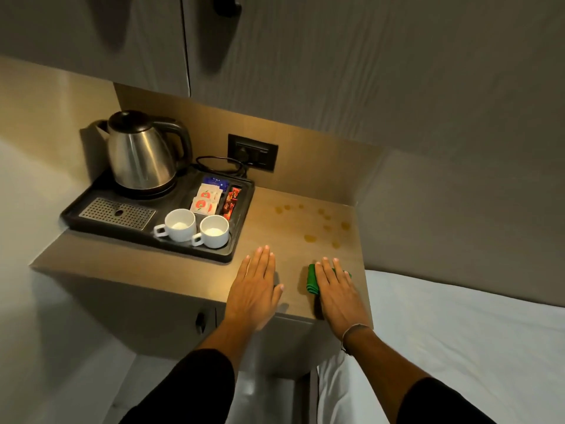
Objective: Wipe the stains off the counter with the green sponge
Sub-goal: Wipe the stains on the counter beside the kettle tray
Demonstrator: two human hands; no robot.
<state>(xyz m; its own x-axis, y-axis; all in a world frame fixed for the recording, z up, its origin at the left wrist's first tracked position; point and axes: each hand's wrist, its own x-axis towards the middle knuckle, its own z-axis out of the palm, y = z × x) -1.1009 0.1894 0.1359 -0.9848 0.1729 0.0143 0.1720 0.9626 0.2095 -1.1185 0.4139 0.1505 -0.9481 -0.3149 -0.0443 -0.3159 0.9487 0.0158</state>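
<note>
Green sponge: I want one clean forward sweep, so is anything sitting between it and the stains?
Nothing visible does. The green sponge lies under the right hand near the counter's front edge, and bare counter runs from it to the stains. The tray sits off to the left.

Kettle is sitting on the black tray, two white cups standing up front, sachets lying beside; socket behind.
</note>
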